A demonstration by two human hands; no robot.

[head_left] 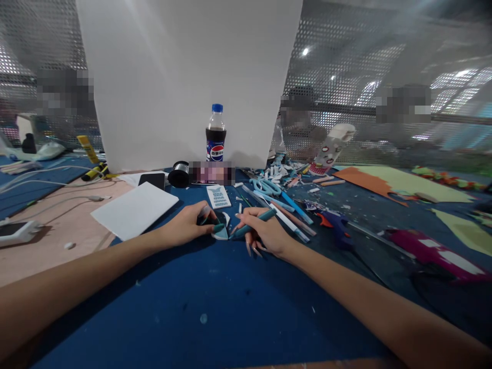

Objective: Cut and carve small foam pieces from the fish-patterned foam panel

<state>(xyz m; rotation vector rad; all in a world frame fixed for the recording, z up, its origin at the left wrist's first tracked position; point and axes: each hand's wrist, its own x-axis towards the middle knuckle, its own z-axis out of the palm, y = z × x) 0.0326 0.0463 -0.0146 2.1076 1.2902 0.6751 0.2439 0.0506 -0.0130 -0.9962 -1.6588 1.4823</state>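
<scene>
My right hand (265, 230) is closed around a teal marker pen (255, 222), its tip pointing left and down. That tip meets, or nearly meets, a small piece (220, 233) coloured light blue with a pale edge. My left hand (190, 224) pinches this piece from the left, fingers curled over it; a dark part under the fingers is too hidden to name. Just beyond the hands lies a white card (218, 197) with a blue-green drawn pattern. Several pens (294, 210) in blue, white and brown lie right of my right hand.
White sheets (134, 210) lie left over a dark phone. A cola bottle (216, 138) and a wire spool (179, 174) stand behind. Blue-handled scissors (267, 187), paper scraps (286, 171), a blue glue gun (338, 229) and a magenta tool (434, 251) occupy the right side.
</scene>
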